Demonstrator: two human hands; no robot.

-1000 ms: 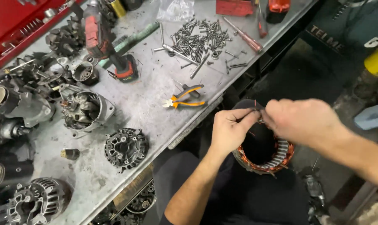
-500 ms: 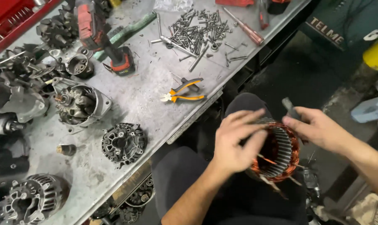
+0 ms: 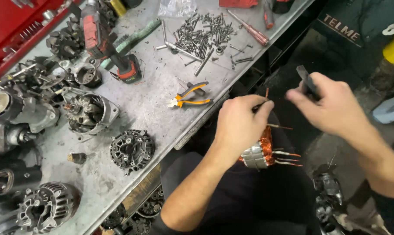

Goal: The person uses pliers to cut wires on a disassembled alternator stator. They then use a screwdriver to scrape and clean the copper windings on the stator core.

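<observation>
Copper-wound stator [image 3: 261, 150] resting on the person's lap, off the bench's [image 3: 162, 91] front edge.

Left hand [image 3: 240, 126] is closing over the stator's top, fingertips pinching a wire lead; right hand [image 3: 331, 104], just beside and above it, is gripping a dark tool [image 3: 307, 80]. Orange-handled pliers [image 3: 189, 96] are lying near the bench's front edge.

Over the lap, the left hand [image 3: 238, 126] grips a copper-wound metal stator ring [image 3: 260, 152] on edge while the right hand [image 3: 331, 104] holds a slim dark tool [image 3: 307, 81] just above it, beside a grey metal workbench [image 3: 153, 104] bearing orange-handled pliers [image 3: 190, 96] and loose steel screws [image 3: 203, 35].
</observation>
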